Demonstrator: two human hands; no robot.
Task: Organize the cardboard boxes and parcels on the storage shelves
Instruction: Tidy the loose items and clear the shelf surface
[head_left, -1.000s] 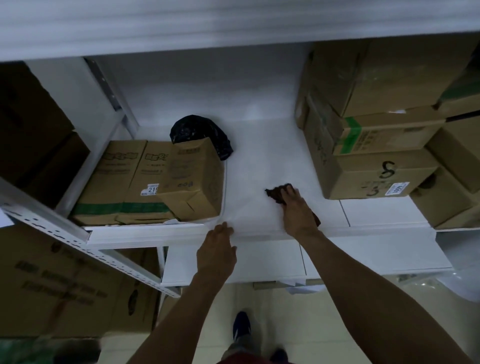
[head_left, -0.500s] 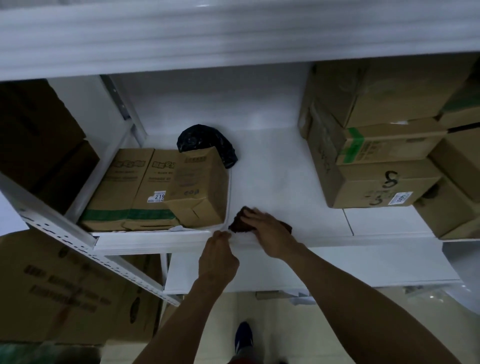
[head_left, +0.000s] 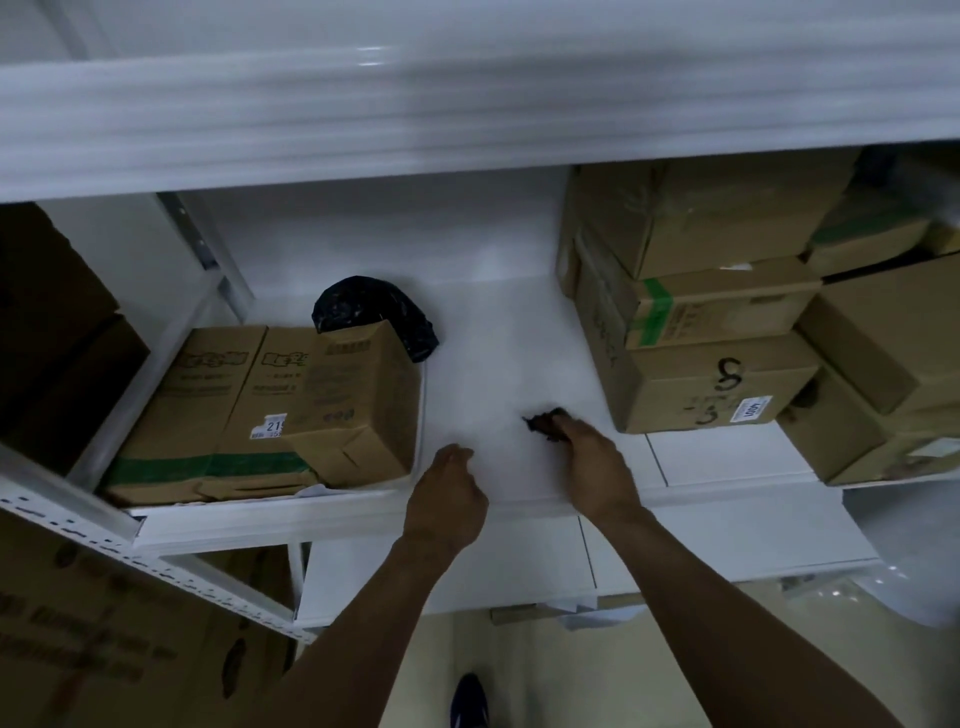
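Note:
My right hand (head_left: 589, 457) presses a small dark brown cloth (head_left: 543, 422) onto the white shelf (head_left: 498, 364), with its fingers curled over the cloth. My left hand (head_left: 449, 493) rests at the shelf's front edge, fingers loosely curled and holding nothing. Left of my hands lie flat cardboard boxes (head_left: 208, 410) with a green stripe, and a smaller cardboard box (head_left: 358, 395) leans on top of them. A black plastic parcel (head_left: 363, 306) sits behind them. Stacked cardboard boxes (head_left: 701, 322) fill the shelf's right side.
An upper shelf (head_left: 467, 114) overhangs the work area. A perforated white upright (head_left: 156, 566) slants across the lower left, with a large printed carton (head_left: 104, 639) below it. Dark boxes (head_left: 47, 322) stand at far left. My shoe (head_left: 470, 701) shows on the floor.
My right hand dragged the cloth left toward the small box, then back right across the shelf. My left hand stayed at the shelf's front edge. The view tilted down slightly.

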